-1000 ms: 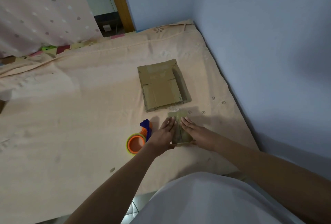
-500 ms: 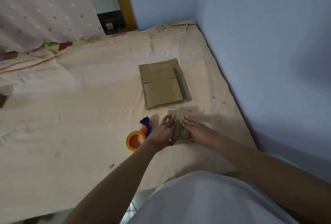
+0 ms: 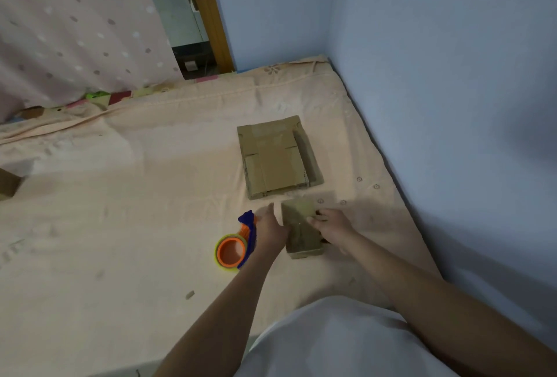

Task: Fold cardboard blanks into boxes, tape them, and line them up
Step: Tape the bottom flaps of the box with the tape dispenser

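Since half a second ago, left hand [image 3: 271,233] is lifting off the small folded brown cardboard box [image 3: 301,232], fingers straight, holding nothing. Right hand [image 3: 333,227] is gripping its right side. Box is lying on peach bedsheet [image 3: 135,210], beside orange tape dispenser [image 3: 233,251]. Likely light, stiff; best held by opposite side walls.

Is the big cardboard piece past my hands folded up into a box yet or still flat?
Still flat. The cardboard blank lies spread on the bedsheet, creases and flaps showing, no walls standing.
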### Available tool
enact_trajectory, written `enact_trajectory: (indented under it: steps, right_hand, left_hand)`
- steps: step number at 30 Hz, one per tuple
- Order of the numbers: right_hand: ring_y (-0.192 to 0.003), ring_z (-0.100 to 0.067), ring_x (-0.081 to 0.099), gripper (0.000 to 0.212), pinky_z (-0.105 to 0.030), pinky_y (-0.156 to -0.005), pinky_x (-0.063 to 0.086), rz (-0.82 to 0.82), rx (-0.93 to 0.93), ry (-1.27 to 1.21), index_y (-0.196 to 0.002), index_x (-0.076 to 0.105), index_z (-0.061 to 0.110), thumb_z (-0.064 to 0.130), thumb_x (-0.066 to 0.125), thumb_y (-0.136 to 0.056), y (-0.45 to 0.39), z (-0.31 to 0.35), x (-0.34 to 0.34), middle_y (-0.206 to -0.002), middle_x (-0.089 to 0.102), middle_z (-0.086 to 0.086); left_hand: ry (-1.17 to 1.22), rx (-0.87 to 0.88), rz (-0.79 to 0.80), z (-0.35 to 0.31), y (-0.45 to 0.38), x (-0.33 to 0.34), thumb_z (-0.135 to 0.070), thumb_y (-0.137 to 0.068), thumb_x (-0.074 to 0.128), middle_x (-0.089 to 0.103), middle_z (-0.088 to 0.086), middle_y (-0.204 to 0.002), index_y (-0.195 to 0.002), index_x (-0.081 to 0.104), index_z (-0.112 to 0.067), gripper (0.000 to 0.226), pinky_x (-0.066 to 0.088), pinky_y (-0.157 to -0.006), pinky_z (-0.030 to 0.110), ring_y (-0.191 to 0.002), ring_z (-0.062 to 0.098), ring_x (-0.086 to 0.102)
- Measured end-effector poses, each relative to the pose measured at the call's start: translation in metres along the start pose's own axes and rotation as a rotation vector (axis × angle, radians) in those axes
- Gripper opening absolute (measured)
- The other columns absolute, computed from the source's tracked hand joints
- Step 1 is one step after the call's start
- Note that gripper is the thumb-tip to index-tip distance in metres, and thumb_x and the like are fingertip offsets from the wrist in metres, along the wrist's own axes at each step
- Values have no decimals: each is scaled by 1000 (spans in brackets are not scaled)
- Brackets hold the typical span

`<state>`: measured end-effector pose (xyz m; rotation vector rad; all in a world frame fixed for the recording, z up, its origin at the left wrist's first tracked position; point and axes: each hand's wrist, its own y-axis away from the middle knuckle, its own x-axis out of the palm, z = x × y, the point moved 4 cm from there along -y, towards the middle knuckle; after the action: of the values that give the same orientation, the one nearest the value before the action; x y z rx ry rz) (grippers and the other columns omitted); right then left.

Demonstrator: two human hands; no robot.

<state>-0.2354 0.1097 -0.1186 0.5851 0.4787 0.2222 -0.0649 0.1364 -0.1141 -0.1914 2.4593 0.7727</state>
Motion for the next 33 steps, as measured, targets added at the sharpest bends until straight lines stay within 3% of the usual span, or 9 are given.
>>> enact_trajectory:
  steps: [2,5,10,14,20,23,27,30,33]
  right_hand:
    - [-112,-25,63,40,-44,-97,53,26,28,-13,-130,63,13,27,70,-93,-2,2,1,-123,67,-4]
    - [-101,-22,67,30,-39,-89,58,47,38,6,-117,70,17,25,74,-89,-3,1,3,-112,73,-3]
    - [-93,-21,70,9,-43,-87,59,5,19,-27,-90,73,28,21,78,-84,0,6,0,-96,75,2]
    - [-100,-20,68,23,-43,-92,58,15,2,-94,-110,73,18,17,76,-87,5,14,-6,-107,72,2]
    - [-102,-16,66,36,-39,-93,56,7,-41,-181,-121,67,11,4,72,-86,8,20,-15,-114,70,0]
    - [-108,-20,65,37,-39,-97,54,30,-6,-332,-123,66,8,-3,61,-89,13,19,-21,-115,71,-4]
    - [-111,-21,65,40,-31,-86,52,45,83,-606,-120,68,5,-4,41,-92,22,18,-27,-115,72,-6]
    - [-106,-21,68,32,-36,-85,53,-21,119,-687,-108,72,3,1,43,-94,25,15,-31,-110,74,-8]
    - [-103,-23,68,23,-44,-91,52,-38,176,-671,-110,69,8,17,51,-100,28,7,-29,-107,74,-6]
  left_hand:
    - [137,-120,76,4,3,5,-11,-94,62,61,1,-108,-147,40,-15,58,58,-79,34,-101,20,61]
    - [318,-211,126,11,1,9,-9,-91,68,66,6,-115,-148,42,-20,64,60,-75,33,-96,18,66]
    - [388,-182,111,6,1,3,-3,-88,71,69,8,-108,-141,49,-16,59,62,-76,38,-95,22,69]
    - [493,-142,107,4,1,-5,2,-85,72,68,6,-110,-131,56,-17,52,61,-65,31,-96,21,68]
    - [629,-41,137,0,4,-12,8,-82,69,69,9,-117,-120,62,-23,50,60,-84,49,-107,25,67]
    - [682,-35,114,-2,8,-16,8,-88,55,69,8,-117,-111,63,-17,35,59,-85,47,-106,28,67]
    - [758,-104,20,-4,12,-22,-8,-98,45,70,8,-108,-94,61,-9,17,52,-76,37,-95,26,67]
    - [795,-135,13,-1,14,-20,-15,-98,46,70,11,-106,-100,64,-6,20,55,-85,42,-95,28,68]
    - [725,-182,80,0,21,-9,-30,-101,44,67,16,-111,-114,63,-11,30,55,-94,47,-102,32,67]
